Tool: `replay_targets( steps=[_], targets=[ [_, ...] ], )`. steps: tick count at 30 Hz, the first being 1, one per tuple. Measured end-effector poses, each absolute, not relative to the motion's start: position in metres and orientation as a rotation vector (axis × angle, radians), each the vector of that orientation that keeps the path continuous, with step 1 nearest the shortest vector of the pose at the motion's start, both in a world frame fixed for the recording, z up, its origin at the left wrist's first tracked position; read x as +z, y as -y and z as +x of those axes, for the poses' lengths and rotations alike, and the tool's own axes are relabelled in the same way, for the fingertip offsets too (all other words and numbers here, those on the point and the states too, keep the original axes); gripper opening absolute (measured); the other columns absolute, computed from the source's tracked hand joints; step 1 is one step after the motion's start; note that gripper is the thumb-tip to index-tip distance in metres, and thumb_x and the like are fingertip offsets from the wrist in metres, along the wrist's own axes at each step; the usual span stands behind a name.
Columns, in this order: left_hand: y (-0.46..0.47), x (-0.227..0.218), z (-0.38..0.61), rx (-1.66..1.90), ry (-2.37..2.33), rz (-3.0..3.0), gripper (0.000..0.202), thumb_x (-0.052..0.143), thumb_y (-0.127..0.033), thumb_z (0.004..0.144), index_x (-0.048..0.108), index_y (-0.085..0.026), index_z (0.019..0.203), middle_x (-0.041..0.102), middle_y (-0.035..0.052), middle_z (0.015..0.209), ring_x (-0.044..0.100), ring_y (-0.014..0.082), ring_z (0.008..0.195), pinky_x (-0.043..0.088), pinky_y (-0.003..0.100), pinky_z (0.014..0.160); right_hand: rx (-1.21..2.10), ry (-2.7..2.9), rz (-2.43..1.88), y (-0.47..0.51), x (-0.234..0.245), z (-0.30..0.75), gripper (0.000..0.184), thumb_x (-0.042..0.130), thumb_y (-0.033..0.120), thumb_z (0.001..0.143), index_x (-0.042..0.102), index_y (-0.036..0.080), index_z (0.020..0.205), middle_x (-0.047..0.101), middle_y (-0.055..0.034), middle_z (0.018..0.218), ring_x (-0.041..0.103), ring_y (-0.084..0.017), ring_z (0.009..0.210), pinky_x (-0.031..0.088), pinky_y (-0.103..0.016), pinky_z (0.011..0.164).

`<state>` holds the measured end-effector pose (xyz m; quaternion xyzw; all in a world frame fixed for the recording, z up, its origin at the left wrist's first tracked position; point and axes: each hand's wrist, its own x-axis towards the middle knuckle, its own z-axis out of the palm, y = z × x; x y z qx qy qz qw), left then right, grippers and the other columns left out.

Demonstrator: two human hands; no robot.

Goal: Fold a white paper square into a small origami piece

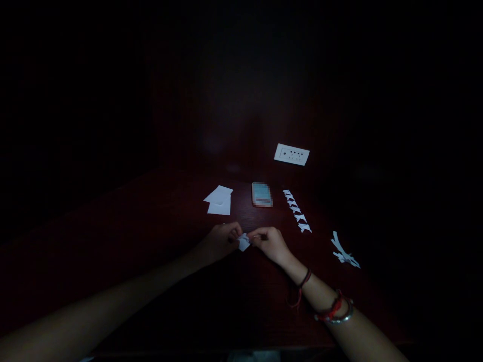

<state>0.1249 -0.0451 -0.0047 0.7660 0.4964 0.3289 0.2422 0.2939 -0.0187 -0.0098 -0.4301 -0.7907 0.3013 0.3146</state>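
Observation:
Between my two hands is a small folded piece of white paper [244,244], low over the dark red table. My left hand [223,240] pinches its left side with curled fingers. My right hand [270,242] grips the right edge between thumb and fingertips. The fingers hide part of the folds. Beyond my left hand lie two overlapping white paper sheets [219,205]. To the right, a row of several small folded paper pieces [295,208] runs away from me.
A pixelated flat device, seemingly a phone [261,194], lies beyond my hands. Thin paper strips [342,254] are heaped at the right. A white socket plate [292,154] sits on the back wall. The dark red table [166,216] fades into darkness at its sides.

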Motion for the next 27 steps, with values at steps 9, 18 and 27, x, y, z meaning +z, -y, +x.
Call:
replay_targets(
  steps=[9,18,27],
  targets=[
    [0.036,-0.018,0.122,0.990,-1.340,1.939,0.007,0.049,-0.023,0.068,0.047,-0.018,0.071,0.056,-0.0038,0.065,0.055,0.0105,0.059,0.040,0.018,0.050,0.730,2.048,-1.049,0.023,-0.010,0.294,0.007,0.051,0.016,0.064,0.055,0.015,0.070,0.059,0.0011,0.061,0.052,-0.008,0.054,0.039,-0.017,0.051],
    [0.041,-0.011,0.123,1.072,-1.330,2.044,0.005,0.046,-0.020,0.071,0.048,-0.019,0.075,0.056,-0.0034,0.069,0.054,0.0101,0.062,0.040,0.019,0.054,0.771,2.009,-1.029,0.022,-0.008,0.293,0.014,0.049,0.018,0.067,0.057,0.015,0.079,0.060,-0.0007,0.066,0.054,-0.009,0.058,0.042,-0.019,0.057],
    [0.047,-0.002,0.130,1.147,-1.346,2.342,0.005,0.048,-0.019,0.074,0.050,-0.019,0.078,0.052,-0.0026,0.072,0.050,0.0102,0.065,0.039,0.021,0.060,0.581,2.023,-0.948,0.027,0.001,0.293,0.013,0.046,0.019,0.071,0.058,0.015,0.073,0.059,-0.0009,0.068,0.053,-0.010,0.063,0.040,-0.019,0.061]
  ],
)
